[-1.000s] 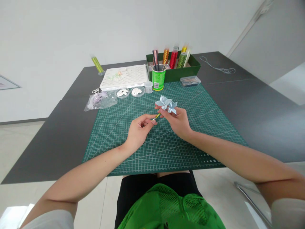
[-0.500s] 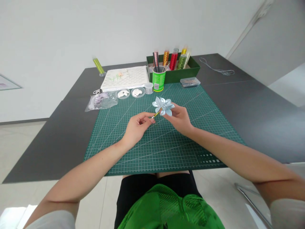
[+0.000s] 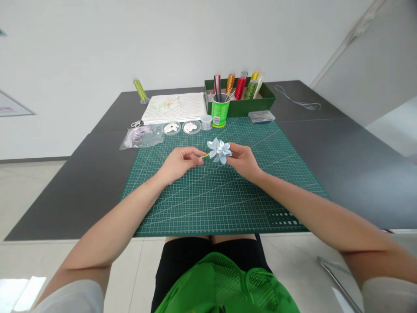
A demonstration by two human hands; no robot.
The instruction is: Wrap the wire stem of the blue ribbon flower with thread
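A pale blue artificial flower (image 3: 219, 150) with pointed petals is held above the green cutting mat (image 3: 215, 204). My left hand (image 3: 182, 163) pinches its thin yellow-green stem (image 3: 205, 155) between thumb and fingers. On the other side, my right hand (image 3: 243, 161) is closed at the petals' right edge, with its fingertips partly hidden behind the flower. The flower head faces right of my left hand, and its stem lies nearly level.
Behind the mat stand a green can (image 3: 220, 114) with tools and a dark green box (image 3: 254, 105) of thread spools. Two dishes of white pieces (image 3: 171, 128), a plastic bag (image 3: 142, 136), scissors (image 3: 136, 124), a white board (image 3: 176, 108) and a clear case (image 3: 261, 116) lie nearby.
The flower has turned so its stem lies flatter. My left hand has shifted left along with the stem's end, and my right hand has moved slightly left on the petals.
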